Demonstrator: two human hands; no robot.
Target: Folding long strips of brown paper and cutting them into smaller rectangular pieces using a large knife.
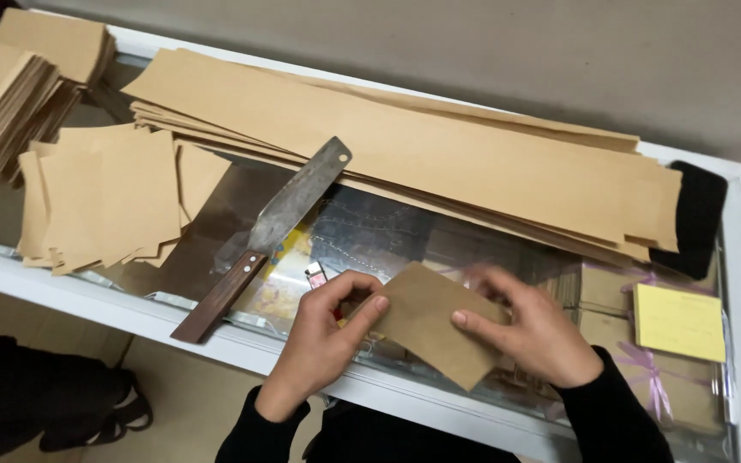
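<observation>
Both hands on one brown paper piece (pixel 426 321) over glass counter (pixel 370 231): left hand (pixel 323 339) pinched near edge, right hand (pixel 529 330) pressed flat, fingers partly curled. Knife (pixel 268 231) alongside, paper stack (pixel 405 150) behind.

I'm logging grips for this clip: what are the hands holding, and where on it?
Both hands hold one small brown paper piece: the left hand pinches its left edge, the right hand presses fingers on its right side.
</observation>
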